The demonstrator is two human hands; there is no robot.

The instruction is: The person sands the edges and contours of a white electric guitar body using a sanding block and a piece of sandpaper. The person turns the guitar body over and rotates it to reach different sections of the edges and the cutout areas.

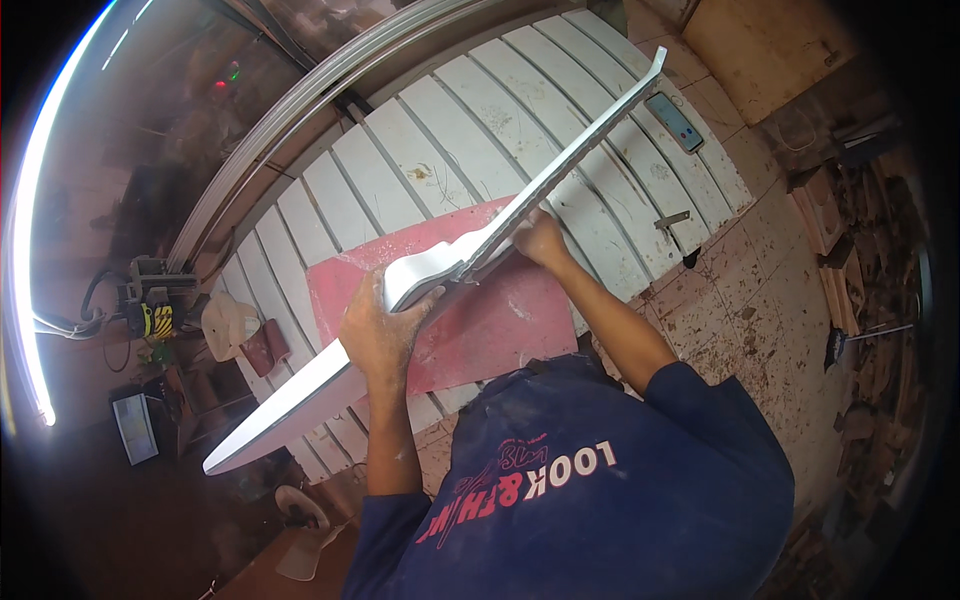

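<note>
A long white panel point(575, 157) with a curved, stepped outline is held tilted on edge, running from the lower left to the upper right. My left hand point(378, 325) is closed round its wider middle, the thumb lying along the near side. My right hand point(540, 240) grips the lower edge further up; the panel hides part of its fingers. Below the panel lies a dusty pink-red sheet point(470, 360) on a slatted white machine bed point(430, 150).
Along the far side runs a metal rail point(300, 105), with a yellow-and-black machine unit point(158, 320) at its left. A pale cap point(228, 325) and a reddish-brown object point(264, 347) rest on the bed's left. A phone-like device point(676, 122) and a small metal piece point(672, 219) lie right.
</note>
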